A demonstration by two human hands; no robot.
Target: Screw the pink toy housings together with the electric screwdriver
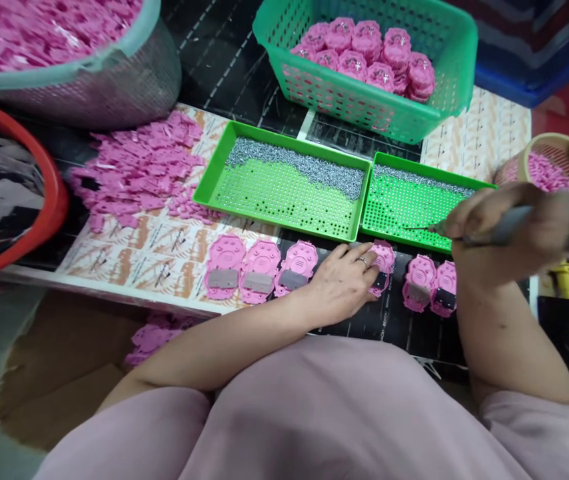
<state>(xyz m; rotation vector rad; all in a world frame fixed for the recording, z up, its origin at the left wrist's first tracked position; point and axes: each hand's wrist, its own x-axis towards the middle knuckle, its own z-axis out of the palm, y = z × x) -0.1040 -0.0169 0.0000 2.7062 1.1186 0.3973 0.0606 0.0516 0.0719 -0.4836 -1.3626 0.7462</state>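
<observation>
My left hand (pixel 345 283) lies palm down at the table's front edge, a ring on one finger. Its fingertips and thumb bear on the left side of a pink plastic housing (pixel 383 265) with a dark pad, partly covering it. My right hand (pixel 497 223) is wrapped round a grey electric screwdriver (pixel 539 223), slightly blurred. The thin bit points left, over the right green tray (pixel 370 217) of small screws (pixel 417 181). Similar pink housings with grey or black pads, such as one housing (pixel 225 257) at the left, lie in a row on both sides of my left hand.
A larger green tray (pixel 277 227) of screws adjoins the right one. Behind stands a green basket (pixel 364 110) of stacked pink housings. Loose pink parts (pixel 144 167) are heaped at left, beside a big tub (pixel 149 87) and a red-rimmed container (pixel 49 200). A small basket (pixel 507 170) stands right.
</observation>
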